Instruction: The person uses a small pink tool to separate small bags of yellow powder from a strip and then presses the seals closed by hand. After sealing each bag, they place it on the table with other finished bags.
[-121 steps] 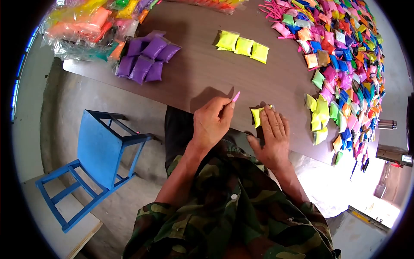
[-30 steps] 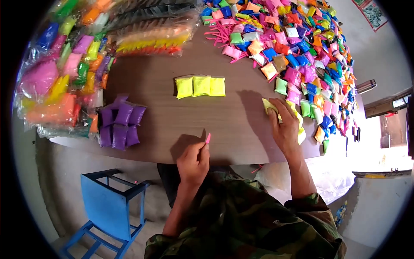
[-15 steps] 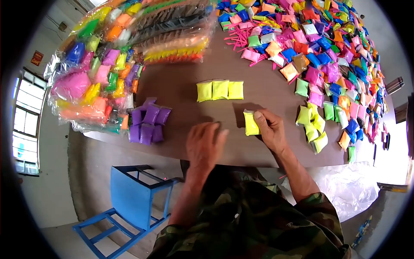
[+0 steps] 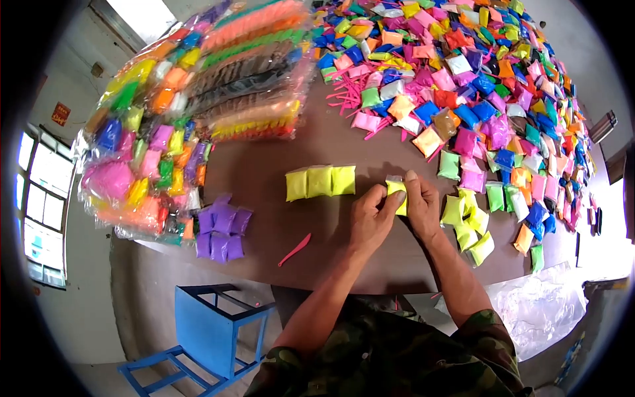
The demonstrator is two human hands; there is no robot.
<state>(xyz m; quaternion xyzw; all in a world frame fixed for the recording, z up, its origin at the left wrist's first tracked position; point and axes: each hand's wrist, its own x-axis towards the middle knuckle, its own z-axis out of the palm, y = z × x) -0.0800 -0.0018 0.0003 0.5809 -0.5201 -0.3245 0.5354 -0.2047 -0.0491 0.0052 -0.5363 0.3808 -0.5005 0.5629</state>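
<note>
Between my two hands is a small yellow packet [image 4: 395, 188] with a clear top edge. My left hand [image 4: 372, 217] grips its left side, thumb across the front. On the other side, my right hand [image 4: 422, 204] pinches it near the top. Just left of my hands, a row of three yellow packets [image 4: 320, 182] lies side by side on the brown table [image 4: 264, 159]. A pink plastic knife [image 4: 295, 250] rests nearer the front edge. More yellow packets [image 4: 467, 221] are loosely piled to the right of my right hand.
Purple packets [image 4: 221, 228] sit in a cluster at front left. Behind them stand large clear bags of coloured packets [image 4: 149, 169]. A big heap of mixed packets [image 4: 456, 79] covers the back and right. A blue chair [image 4: 206, 331] is below the table's left front.
My left hand has moved right and joined my right hand on the yellow packet. The pink knife now shows where my left hand was. The whole view has shifted, with the table lower.
</note>
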